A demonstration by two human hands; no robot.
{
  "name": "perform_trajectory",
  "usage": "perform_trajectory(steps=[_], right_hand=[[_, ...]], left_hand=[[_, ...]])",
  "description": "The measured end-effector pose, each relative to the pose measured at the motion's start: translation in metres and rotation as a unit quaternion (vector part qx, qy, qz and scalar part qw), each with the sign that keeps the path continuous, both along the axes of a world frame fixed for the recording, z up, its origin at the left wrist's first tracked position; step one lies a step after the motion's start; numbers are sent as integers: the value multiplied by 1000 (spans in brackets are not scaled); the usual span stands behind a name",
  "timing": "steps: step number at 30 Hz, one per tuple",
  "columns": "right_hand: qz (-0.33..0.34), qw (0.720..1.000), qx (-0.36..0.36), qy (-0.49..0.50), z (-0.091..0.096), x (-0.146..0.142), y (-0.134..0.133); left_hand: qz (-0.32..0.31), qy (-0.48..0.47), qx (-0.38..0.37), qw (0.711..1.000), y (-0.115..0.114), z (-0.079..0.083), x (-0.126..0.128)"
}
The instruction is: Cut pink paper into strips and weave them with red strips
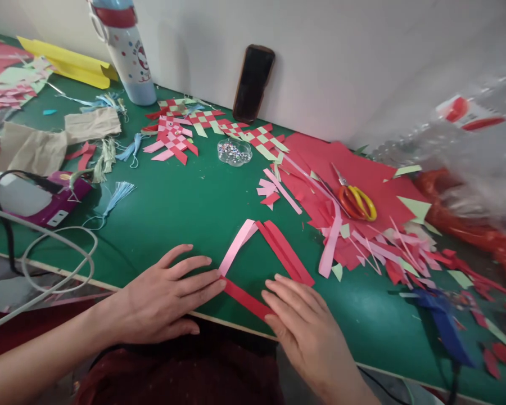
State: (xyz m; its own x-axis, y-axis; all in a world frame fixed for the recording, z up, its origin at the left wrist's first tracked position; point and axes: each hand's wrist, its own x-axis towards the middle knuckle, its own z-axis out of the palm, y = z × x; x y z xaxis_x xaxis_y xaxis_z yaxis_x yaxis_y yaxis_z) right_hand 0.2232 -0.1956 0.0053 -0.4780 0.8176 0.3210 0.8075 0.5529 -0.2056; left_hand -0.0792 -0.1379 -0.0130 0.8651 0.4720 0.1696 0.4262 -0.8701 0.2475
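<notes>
A narrow red paper strip (247, 300) lies slanting near the front edge of the green table. My left hand (172, 295) rests flat at its upper left end, fingers stretched out and fingertips touching the strip. At the lower right end is my right hand (301, 318), its thumb tip touching the strip and its other fingers held apart from the thumb. A folded pale pink paper strip (237, 247) runs up from my left fingertips. Beyond my right hand lies a pair of folded red strips (284, 251), side by side.
A small clear dish of beads (234, 152) stands mid-table, with woven paper pieces (172, 135) behind it. Yellow-handled scissors (356, 201) lie on red paper sheets (307, 154). A bottle (129, 56) and a phone (253, 81) stand by the wall. A white cable (95, 247) loops at left.
</notes>
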Motion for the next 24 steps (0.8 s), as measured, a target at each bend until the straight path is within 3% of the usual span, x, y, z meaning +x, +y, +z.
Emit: perform_trajectory(steps=[7, 11, 14, 19, 24], right_hand=[[-95, 995, 31, 26, 18, 11, 36], [-131, 991, 11, -40, 10, 7, 72], [-173, 983, -42, -44, -2, 7, 92], [-222, 967, -124, 7, -9, 12, 107], [-259, 962, -87, 7, 6, 23, 115]], left_hand=[[1, 18, 28, 999, -2, 1, -3], [11, 11, 22, 1000, -3, 0, -2], [8, 4, 13, 1000, -2, 1, -1], [-7, -15, 2, 1000, 1, 1, -2], [-15, -28, -7, 999, 3, -2, -3]])
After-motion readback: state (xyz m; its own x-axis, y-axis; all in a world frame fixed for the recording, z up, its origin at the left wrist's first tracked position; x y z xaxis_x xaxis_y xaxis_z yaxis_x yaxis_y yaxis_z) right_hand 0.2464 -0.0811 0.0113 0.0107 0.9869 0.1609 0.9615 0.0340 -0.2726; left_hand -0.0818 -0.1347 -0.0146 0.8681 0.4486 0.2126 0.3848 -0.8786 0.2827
